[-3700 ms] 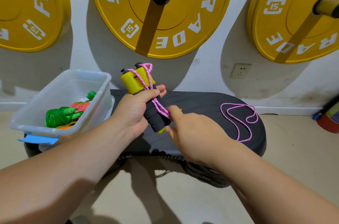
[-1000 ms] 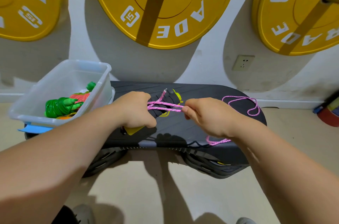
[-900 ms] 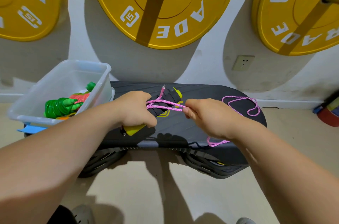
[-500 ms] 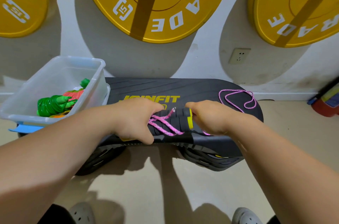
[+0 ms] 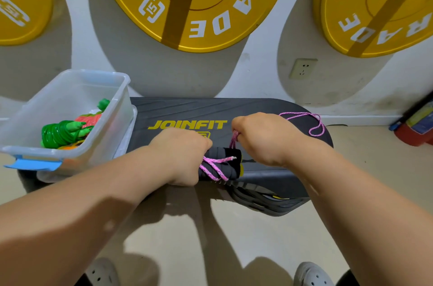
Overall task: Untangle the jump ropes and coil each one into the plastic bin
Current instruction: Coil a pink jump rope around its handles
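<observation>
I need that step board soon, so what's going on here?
A person is bundling a pink jump rope over the black step board. The left hand grips the rope's black handles, which have several turns of pink cord crossed round them, and the right hand pinches the cord just above them. A loose loop lies on the board's right end. The plastic bin at the left holds a coiled green rope and a red one; this one is not yet in.
</observation>
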